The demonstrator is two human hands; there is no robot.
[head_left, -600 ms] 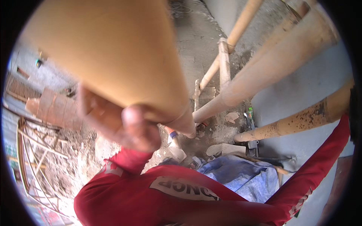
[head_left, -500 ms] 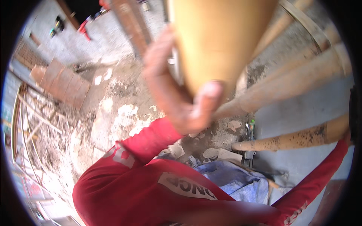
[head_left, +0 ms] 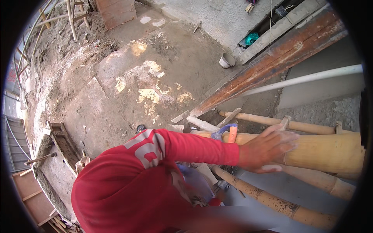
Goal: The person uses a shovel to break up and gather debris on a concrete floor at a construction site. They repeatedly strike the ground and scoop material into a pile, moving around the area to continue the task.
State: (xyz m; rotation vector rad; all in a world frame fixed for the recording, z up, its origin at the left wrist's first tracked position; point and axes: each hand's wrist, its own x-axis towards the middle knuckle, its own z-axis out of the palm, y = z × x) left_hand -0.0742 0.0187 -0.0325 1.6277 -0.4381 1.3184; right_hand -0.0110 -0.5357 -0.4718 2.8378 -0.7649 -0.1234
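Head view: thick bamboo pole (head_left: 322,151) lies roughly left-right at frame right, above thinner poles (head_left: 272,200) over grey ground. One hand (head_left: 268,149) rests flat on its near end, fingers (head_left: 285,138) spread open along the pole's axis, thumb below, gripping nothing. Red sleeve (head_left: 194,147) suggests the left arm; can't confirm. Other hand not seen. Blue-and-orange tool (head_left: 227,132) just left of wrist; its type is unclear. Pole's far end is cut off.

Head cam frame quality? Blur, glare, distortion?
Head view: strong fisheye, the rusty beam and white pipe bow toward the black circular rim; sunlit patches on the concrete floor are blown out; the left hand on the thick bamboo pole shows slight motion blur; the red sleeve near the lower edge is soft, out of focus.
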